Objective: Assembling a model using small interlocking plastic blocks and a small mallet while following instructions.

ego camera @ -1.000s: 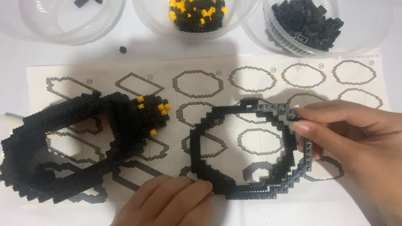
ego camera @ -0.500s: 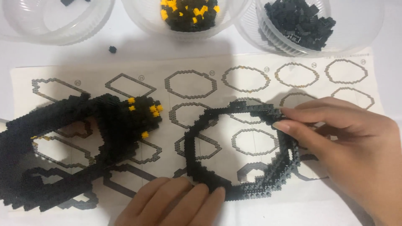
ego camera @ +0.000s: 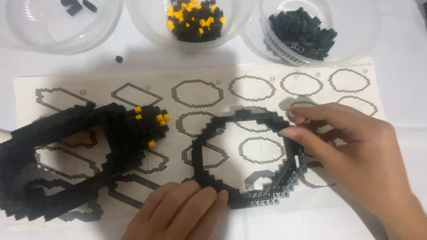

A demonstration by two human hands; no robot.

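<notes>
While the left hand [ego camera: 180, 211] presses its fingers flat on the near rim of a black brick ring [ego camera: 247, 155] lying on the printed pattern sheet [ego camera: 267, 75] on the table, the right hand [ego camera: 351, 151] pinches the ring's far right edge, fingers closed on it. Work appears to be at the fitting stage, seating bricks along that edge. Further building would likely draw on the bowl of black bricks [ego camera: 302, 33], well apart from the larger black-and-yellow build [ego camera: 89, 151] at left.
</notes>
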